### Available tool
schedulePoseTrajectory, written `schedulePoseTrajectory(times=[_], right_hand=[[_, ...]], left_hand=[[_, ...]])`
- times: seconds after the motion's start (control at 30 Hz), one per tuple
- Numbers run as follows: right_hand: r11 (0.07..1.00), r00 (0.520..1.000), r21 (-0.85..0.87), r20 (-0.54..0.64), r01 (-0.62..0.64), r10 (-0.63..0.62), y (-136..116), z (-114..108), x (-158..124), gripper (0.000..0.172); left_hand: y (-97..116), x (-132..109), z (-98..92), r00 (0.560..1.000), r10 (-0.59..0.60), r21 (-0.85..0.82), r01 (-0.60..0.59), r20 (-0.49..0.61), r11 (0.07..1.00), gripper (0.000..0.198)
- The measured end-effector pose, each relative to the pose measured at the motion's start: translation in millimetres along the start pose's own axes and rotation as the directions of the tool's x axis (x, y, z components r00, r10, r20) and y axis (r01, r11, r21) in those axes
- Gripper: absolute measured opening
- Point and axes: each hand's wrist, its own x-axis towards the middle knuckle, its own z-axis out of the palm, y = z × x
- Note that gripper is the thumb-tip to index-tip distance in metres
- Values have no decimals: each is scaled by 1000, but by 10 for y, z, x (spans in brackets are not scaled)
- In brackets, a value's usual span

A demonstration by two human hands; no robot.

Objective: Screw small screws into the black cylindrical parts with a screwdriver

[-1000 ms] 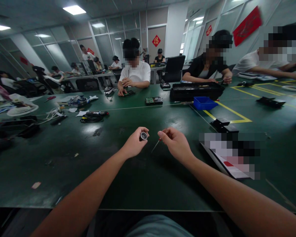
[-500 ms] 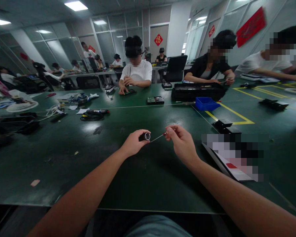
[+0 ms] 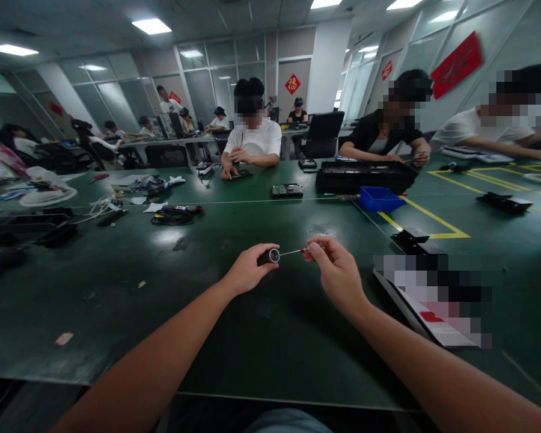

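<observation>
My left hand (image 3: 246,270) is closed round a short black cylinder (image 3: 263,258), which has a round, silver-rimmed end turned toward me and to the right. It looks like part of a flashlight, though its kind is not certain. Between the thumb and fingers of my right hand (image 3: 338,267) is a screwdriver (image 3: 291,252) with a red part near the shaft. Its thin metal shaft points left, and the tip is at the cylinder's rimmed end. Whether the tip is inside cannot be told. Most of the screwdriver's handle is hidden by my fingers. Both hands are above the green table (image 3: 252,343).
A booklet-like object (image 3: 437,328), partly pixelated, lies right of my right forearm. Beyond are black brackets (image 3: 417,240), a blue bin (image 3: 381,198), a long black casing (image 3: 365,175) and a circuit board (image 3: 287,190). A coiled black cable (image 3: 175,214) lies left. Co-workers sit across the table.
The screwdriver has swung more level, and its tip has risen from below the cylinder's rim to the rimmed end. The view has tilted up slightly. Both grips are the same.
</observation>
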Motion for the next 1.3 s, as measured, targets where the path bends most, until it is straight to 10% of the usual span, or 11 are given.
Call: schedulePoseTrajectory(times=[0.9,1.3], right_hand=[[943,1000,-331,7,-21,25,-104,-13,18,41],[952,990,-285,115,112,-82,-36,-14,17,19]], left_hand=[[-59,-6,-13,999,52,6,-52,-10,999,36],[-59,-10,-16,999,42,30,-41,-24,999,36]])
